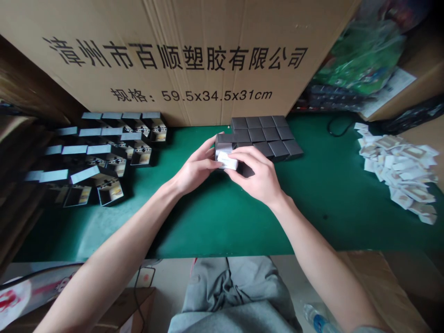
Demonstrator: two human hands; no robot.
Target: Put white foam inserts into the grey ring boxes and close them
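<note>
Over the middle of the table, my left hand (194,169) is closed around a small black box (221,140) whose lid is raised. The fingers of my right hand (258,173) pinch a small white insert (227,160) at the front of that box. My left thumb also touches the insert's left edge. Whether the insert sits partly inside the box, I cannot tell. Just behind my right hand lie rows of closed black boxes (265,134), packed side by side.
Several open black boxes (111,189) stand in rows on the left of the green table (208,222). White inserts (398,162) lie heaped at the far right. A large printed carton (194,78) forms a wall at the back. A plastic bottle (317,319) is below the table.
</note>
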